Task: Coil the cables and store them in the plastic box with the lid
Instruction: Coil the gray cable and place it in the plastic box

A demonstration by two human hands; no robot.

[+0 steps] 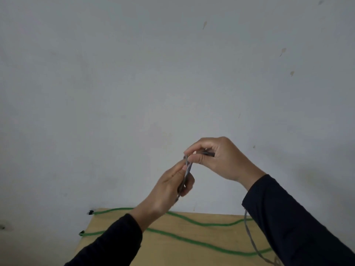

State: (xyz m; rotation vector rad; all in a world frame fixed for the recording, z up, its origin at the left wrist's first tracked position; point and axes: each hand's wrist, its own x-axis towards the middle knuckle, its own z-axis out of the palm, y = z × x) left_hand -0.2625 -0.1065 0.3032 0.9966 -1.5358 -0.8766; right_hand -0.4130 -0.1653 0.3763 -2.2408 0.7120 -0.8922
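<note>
While both hands are raised against the grey wall point(134, 73) in the centre of the frame, a grey cable point(187, 170) is being folded between them. The left hand point(169, 186) is closed around the doubled strands; the right hand point(215, 158) is pinched on the top of the loop, with what looks like the dark plug end tucked under its fingers. The cable's loose tail is seen at lower right, hanging down past the right sleeve point(288, 223) onto the wooden table point(192, 254).

Step in hand, as judged: coiling of the grey cable, early turns only, most of the length not yet gathered.

A green cable point(192, 241) is laid in waves across the table at the bottom of the frame, uncoiled. No plastic box or lid is in view.

Next move, as judged: more tail is to be drawn up by the right hand and laid as a fresh loop into the left, loops kept equal, grip kept tight so the bundle is not sprung open.
</note>
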